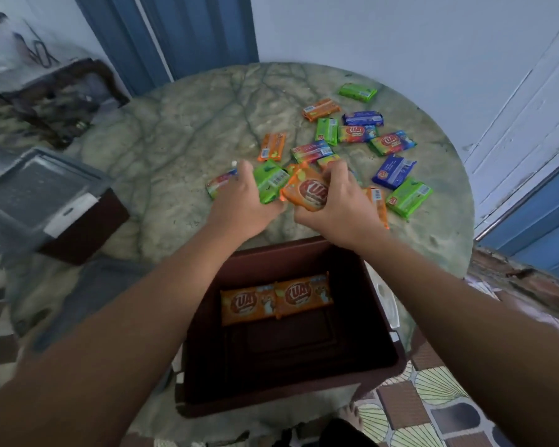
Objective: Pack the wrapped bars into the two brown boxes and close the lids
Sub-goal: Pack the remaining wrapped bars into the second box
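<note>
The right hand (338, 201) curls its fingers and thumb around an orange wrapped bar (307, 191), holding it just above the round marble table (175, 150) with the printed face up. Just beside it, the left hand (242, 204) grips a green wrapped bar (269, 180), fingers closed over its left edge, and the two held bars nearly touch at their near corners. A multicoloured bar (220, 183) lies partly hidden under the left hand's fingers. Beyond and to the right of the hands, loose bars (359, 133) in orange, green, blue and mixed colours are scattered over the far right part of the table; a green one (409, 197) and a blue one (393, 171) lie nearest the right edge. Near the person, between the forearms, an open brown box (381, 356) stands at the table's near edge, with two orange bars (276, 300) lying flat side by side against its far wall. At the left, a second brown box (88, 230) sits with a grey lid (39, 185) on top.
</note>
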The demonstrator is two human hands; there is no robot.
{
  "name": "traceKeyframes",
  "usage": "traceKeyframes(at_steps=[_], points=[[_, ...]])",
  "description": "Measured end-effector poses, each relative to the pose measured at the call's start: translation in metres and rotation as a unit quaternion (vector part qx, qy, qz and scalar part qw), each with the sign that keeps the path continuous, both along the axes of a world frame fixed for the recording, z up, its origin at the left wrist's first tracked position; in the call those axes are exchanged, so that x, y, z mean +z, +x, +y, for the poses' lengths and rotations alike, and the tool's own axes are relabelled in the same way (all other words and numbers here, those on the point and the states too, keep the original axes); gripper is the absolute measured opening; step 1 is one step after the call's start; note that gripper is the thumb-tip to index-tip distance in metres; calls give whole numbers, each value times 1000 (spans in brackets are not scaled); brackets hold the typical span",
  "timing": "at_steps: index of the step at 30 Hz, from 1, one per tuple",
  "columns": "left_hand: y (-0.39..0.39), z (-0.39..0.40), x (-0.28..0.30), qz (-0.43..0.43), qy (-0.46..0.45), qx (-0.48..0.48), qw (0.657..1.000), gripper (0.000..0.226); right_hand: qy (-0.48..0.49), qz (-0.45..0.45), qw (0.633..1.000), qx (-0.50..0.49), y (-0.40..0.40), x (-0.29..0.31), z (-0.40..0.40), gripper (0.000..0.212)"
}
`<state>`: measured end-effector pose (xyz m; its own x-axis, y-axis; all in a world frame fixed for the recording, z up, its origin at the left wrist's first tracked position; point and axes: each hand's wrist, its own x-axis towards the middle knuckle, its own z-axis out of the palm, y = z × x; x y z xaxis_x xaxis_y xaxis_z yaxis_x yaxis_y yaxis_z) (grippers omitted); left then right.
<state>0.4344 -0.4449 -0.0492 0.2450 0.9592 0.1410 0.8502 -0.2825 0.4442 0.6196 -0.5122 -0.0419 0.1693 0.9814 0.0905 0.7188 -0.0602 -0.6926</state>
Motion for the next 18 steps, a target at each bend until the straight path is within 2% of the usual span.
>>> traceKeyframes(at_steps=[2,6,10,14,16,18], points=[[-21,-21,5,-9,28,9,1000,61,-1,-10,999,31,-9,-1,-18,66],[-61,-75,1,-1,40,1,999,65,-32,-60,993,101,-24,-3,-52,69],[-78,-127,-6,105,58,-67,991,63,-91,-156,964,194,-31,-16,-71,71],[-67,-157,-17,243,-38,-121,962,51,-162,-309,893,284,-37,-44,-83,89],[-63,-161,-26,252,-109,-154,949,51,-180,-344,874,292,-37,-59,-90,97],[-62,-161,-36,245,-173,-184,936,49,-191,-341,874,288,-35,-69,-95,97]])
